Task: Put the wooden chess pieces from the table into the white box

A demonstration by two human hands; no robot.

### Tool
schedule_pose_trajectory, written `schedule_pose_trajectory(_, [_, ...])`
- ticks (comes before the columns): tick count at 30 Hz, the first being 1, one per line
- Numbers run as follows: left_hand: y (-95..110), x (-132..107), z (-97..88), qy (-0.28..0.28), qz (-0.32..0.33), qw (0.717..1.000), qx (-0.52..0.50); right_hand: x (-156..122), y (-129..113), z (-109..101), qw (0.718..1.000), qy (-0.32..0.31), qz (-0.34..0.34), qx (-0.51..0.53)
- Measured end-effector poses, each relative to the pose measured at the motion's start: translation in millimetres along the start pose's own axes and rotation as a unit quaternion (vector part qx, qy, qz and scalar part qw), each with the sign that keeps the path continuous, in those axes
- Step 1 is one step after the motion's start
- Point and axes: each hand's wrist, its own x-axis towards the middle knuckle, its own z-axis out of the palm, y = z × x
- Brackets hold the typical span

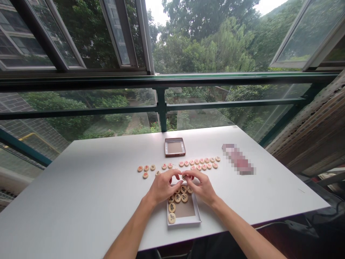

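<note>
Between my hands is a round wooden xiangqi piece with a dark character, above the far edge of a white open box. My right hand pinches this piece between thumb and fingers. My left hand is curled with thumb and index finger apart, their tips close beside the piece; whether they touch it I cannot tell. In the box, black-marked xiangqi pieces lie along the left side and in rows at the far end. My hands partly hide the far rows.
Beyond my hands, red-marked xiangqi pieces lie in loose rows, with some dark-marked ones among them. Farther back sits a shallow box lid. A pixelated reddish item lies at right on the white table. A green railing stands behind the table.
</note>
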Motion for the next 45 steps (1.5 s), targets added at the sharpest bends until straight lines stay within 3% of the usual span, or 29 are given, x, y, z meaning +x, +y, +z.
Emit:
schedule_pose_trajectory(16, [-6.5,-0.7,-3.5,-0.043,-0.001,0.998,0.042,-3.4,-6.5,-0.9,0.999,0.007,-0.029,-0.044])
schedule_pose_trajectory(22, [-4.1,-0.3,-5.4,-0.050,-0.003,0.998,0.043,-28.4,-28.1,4.3,0.998,-0.038,-0.011,-0.055])
schedule_pose_trajectory(26, [-4.0,-0.9,-5.2,-0.047,-0.010,0.998,0.043,-45.4,-41.0,12.4,0.988,-0.101,0.006,-0.113])
schedule_pose_trajectory(33, [-3.7,-1.7,-5.5,-0.049,-0.011,0.998,0.039,-55.2,-45.6,19.5,0.969,-0.151,-0.004,-0.196])
schedule_pose_trajectory(45, [-4.1,-0.9,-6.9,-0.050,-0.012,0.998,0.041,-56.4,-47.8,26.9,0.952,-0.164,0.012,-0.259])
